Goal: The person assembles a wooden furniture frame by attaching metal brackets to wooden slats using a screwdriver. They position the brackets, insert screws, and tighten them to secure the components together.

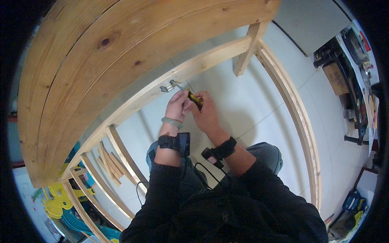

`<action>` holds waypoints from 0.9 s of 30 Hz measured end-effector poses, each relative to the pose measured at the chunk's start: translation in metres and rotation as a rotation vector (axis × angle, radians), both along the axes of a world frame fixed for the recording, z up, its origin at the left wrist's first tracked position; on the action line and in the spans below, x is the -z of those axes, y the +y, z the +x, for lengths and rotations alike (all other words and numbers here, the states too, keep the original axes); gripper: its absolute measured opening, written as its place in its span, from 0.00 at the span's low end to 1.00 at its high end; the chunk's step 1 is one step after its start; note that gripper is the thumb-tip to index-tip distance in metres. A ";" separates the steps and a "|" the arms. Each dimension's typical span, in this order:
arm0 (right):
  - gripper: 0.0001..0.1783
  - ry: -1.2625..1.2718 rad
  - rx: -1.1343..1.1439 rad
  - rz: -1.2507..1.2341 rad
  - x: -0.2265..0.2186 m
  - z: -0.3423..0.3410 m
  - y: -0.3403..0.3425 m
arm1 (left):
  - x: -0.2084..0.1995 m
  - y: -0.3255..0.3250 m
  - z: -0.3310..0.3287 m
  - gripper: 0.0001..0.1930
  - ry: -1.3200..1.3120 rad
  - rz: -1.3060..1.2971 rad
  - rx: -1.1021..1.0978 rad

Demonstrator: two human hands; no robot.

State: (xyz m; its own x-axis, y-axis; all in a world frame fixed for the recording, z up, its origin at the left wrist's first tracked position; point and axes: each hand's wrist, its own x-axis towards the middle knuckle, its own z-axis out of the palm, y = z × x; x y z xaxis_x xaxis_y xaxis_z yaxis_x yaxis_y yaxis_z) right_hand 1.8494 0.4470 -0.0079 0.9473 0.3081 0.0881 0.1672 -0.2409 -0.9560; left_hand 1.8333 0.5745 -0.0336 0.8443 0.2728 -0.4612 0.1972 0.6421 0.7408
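My left hand (177,106) and my right hand (206,113) meet just below a pale wooden rail (210,58) of a frame. Between them sits a tool with a yellow and black handle (195,99); my right hand grips the handle and my left hand's fingers close on its front part. The tool's metal tip reaches a small metal bracket (167,86) on the underside of the rail. A green bangle and a black strap sit on my left wrist, and a black strap with a small device sits on my right wrist.
A wide pine board (101,60) curves overhead. A side rail (300,117) runs down the right. Loose wooden slats (109,164) lie on the white tiled floor (251,105). Tools and a cardboard box (336,77) sit at the far right. Yellow and blue toy parts (56,202) lie lower left.
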 end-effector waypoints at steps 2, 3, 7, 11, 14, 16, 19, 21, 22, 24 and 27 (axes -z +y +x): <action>0.08 0.728 -0.106 0.541 0.007 -0.006 0.000 | -0.002 0.007 -0.009 0.10 0.013 0.029 0.040; 0.10 1.098 -0.090 0.803 0.012 -0.008 -0.001 | -0.004 0.014 -0.013 0.11 -0.022 0.045 0.121; 0.14 0.950 -0.075 0.679 0.037 -0.009 0.006 | -0.001 0.022 -0.020 0.14 -0.012 0.171 0.124; 0.17 0.294 -0.048 0.114 0.050 -0.010 0.011 | 0.011 0.023 -0.026 0.14 0.036 0.144 0.095; 0.11 -0.222 -0.108 -0.422 0.045 -0.014 -0.006 | 0.025 0.023 -0.018 0.13 0.069 0.423 0.149; 0.11 -0.298 -0.190 -0.329 0.036 -0.009 -0.002 | 0.030 0.027 -0.006 0.12 0.208 0.795 0.270; 0.19 0.112 -0.221 0.296 0.028 -0.012 0.004 | 0.031 0.016 0.007 0.12 -0.097 0.382 0.119; 0.21 0.235 -0.130 0.537 0.032 -0.010 0.011 | 0.030 0.007 0.010 0.12 -0.168 0.325 0.177; 0.21 0.319 -0.145 0.498 0.038 -0.009 0.013 | 0.031 0.003 0.010 0.13 -0.153 0.336 0.178; 0.20 0.352 -0.129 0.440 0.047 -0.011 0.018 | 0.032 0.001 0.007 0.15 -0.134 0.355 0.167; 0.19 0.283 -0.099 0.285 0.048 -0.016 0.015 | 0.042 0.009 0.003 0.19 -0.154 0.336 0.152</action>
